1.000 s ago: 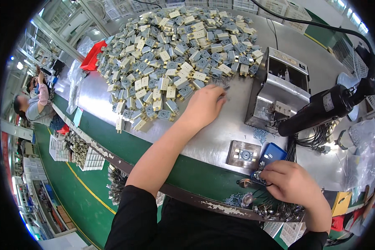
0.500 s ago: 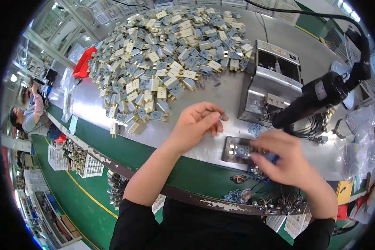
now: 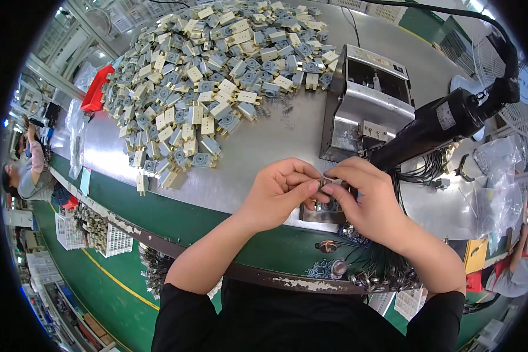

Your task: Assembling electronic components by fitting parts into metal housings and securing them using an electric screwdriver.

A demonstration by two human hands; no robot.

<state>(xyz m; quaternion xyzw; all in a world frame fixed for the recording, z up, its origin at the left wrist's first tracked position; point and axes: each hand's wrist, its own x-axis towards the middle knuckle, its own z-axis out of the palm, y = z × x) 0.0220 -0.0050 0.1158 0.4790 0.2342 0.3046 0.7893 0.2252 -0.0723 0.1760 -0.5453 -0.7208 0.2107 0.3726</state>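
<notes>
My left hand (image 3: pixel 284 190) and my right hand (image 3: pixel 366 196) meet fingertip to fingertip just above a metal fixture (image 3: pixel 312 216). Both hands are closed in a pinch, and the small part between them is too hidden to name. Under the fingers, a grey part with a round centre (image 3: pixel 331 205) sits in the fixture, partly covered by my hands. Right behind my right hand, the tip of a black cylindrical power screwdriver (image 3: pixel 419 136) slants down. A metal box-shaped machine (image 3: pixel 366 105) stands beyond my hands.
A large heap of grey and cream switch-like parts (image 3: pixel 208 88) covers the table's far left, beside a red bin (image 3: pixel 98 88). Blue screws (image 3: pixel 320 268) and round metal pieces (image 3: pixel 381 281) lie along the near edge. Black wires (image 3: pixel 428 167) and plastic bags (image 3: pixel 498 176) are at right.
My right hand has come off the fixture and moved left to meet my left hand, which is now in a pinch. The whole view has shifted slightly.
</notes>
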